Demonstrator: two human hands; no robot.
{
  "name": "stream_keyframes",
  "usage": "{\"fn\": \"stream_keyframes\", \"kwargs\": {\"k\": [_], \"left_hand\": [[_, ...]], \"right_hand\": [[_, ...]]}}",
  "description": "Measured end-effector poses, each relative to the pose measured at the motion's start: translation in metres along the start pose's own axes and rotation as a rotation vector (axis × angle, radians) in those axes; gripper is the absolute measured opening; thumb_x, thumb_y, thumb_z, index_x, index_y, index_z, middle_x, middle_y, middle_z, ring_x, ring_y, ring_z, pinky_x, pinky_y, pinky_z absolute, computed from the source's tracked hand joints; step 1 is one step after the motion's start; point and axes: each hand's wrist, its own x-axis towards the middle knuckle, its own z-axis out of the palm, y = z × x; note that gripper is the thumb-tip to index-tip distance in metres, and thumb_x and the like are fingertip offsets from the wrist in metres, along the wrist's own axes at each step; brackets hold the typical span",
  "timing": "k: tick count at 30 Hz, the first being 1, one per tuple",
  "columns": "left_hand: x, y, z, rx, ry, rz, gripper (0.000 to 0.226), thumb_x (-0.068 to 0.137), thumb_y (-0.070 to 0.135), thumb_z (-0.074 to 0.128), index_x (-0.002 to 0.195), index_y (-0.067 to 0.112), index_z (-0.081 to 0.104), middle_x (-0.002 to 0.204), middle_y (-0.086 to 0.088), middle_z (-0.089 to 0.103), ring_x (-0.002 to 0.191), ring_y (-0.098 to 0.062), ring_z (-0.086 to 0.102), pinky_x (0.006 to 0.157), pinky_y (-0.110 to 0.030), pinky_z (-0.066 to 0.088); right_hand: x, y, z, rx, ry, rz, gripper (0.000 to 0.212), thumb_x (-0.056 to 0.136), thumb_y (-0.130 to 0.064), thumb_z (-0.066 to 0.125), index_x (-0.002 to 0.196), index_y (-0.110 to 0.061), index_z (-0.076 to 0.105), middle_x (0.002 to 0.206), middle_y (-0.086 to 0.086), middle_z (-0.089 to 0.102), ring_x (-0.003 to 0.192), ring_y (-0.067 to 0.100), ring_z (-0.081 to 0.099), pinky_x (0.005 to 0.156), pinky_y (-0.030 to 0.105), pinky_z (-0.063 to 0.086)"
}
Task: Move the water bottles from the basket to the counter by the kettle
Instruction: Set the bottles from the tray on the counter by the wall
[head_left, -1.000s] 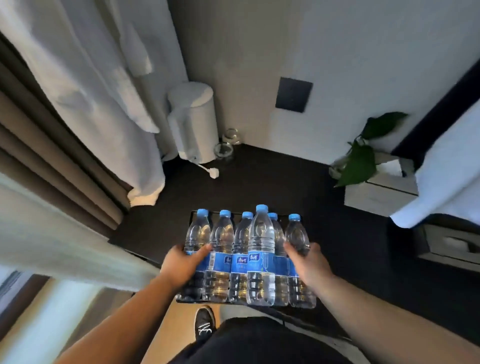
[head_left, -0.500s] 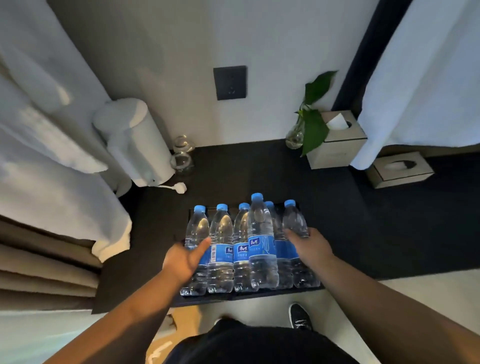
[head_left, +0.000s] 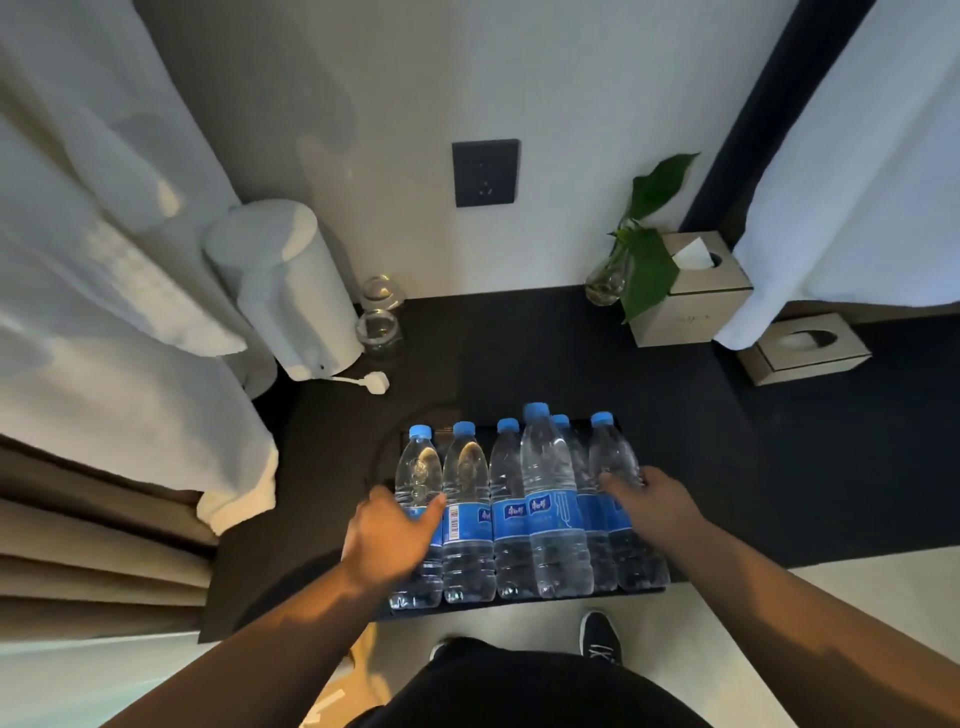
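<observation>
Six water bottles (head_left: 519, 509), each with a blue cap and blue label, are counted standing upright in a tight cluster inside a shallow dark basket (head_left: 524, 605). The basket is set on the dark tabletop (head_left: 519, 358), in front of the white kettle (head_left: 291, 291) and slightly to its right, at the tabletop's near edge. The cluster is flanked by both hands: the left hand (head_left: 387, 535) is pressed against the bottle nearest the kettle, thumb laid across its label, and the right hand (head_left: 657, 506) is spread against the bottle farthest from the kettle. Neither hand is closed around a single bottle; the row appears to be squeezed from both ends, probably so that the bottles are kept together and upright, or lifted as one block. One bottle stands nearer the camera than the rest, so a loose squeeze could let it slip. Just right of the kettle two small glass jars (head_left: 379, 325) are seen, and well to its right one plant (head_left: 644, 249) and two tissue boxes (head_left: 691, 291).
</observation>
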Motion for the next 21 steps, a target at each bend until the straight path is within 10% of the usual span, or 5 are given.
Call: {"fn": "stream_keyframes", "kwargs": {"k": [8,16,21], "left_hand": [[0.016,0.013,-0.017,-0.130,-0.011,0.031,0.067,0.082,0.073,0.059,0.119,0.017,0.055,0.115,-0.006,0.056,0.103,-0.028,0.061,0.085,-0.040,0.052],[0.067,0.033,-0.036,-0.026,-0.109,0.088,0.042,0.089,0.056,0.058,0.076,0.016,0.066,0.075,-0.003,0.068,0.062,-0.016,0.064,0.046,-0.024,0.033],[0.082,0.035,-0.032,0.035,-0.164,0.056,0.047,0.091,0.063,0.055,0.078,0.018,0.064,0.071,0.002,0.064,0.062,-0.010,0.061,0.047,-0.026,0.035]], "right_hand": [[-0.015,-0.050,0.015,-0.088,0.293,-0.067,0.069,0.095,-0.060,0.057,0.146,-0.016,0.046,0.139,0.020,0.049,0.128,0.039,0.048,0.103,0.051,0.043],[-0.025,-0.125,0.040,-0.158,0.284,-0.479,0.054,0.095,-0.052,0.060,0.141,-0.024,0.053,0.135,0.006,0.050,0.126,0.024,0.046,0.104,0.043,0.047],[-0.010,-0.143,0.048,-0.300,0.176,-0.332,0.064,0.092,-0.053,0.062,0.146,-0.023,0.045,0.134,0.010,0.051,0.119,0.028,0.054,0.095,0.042,0.050]]}}
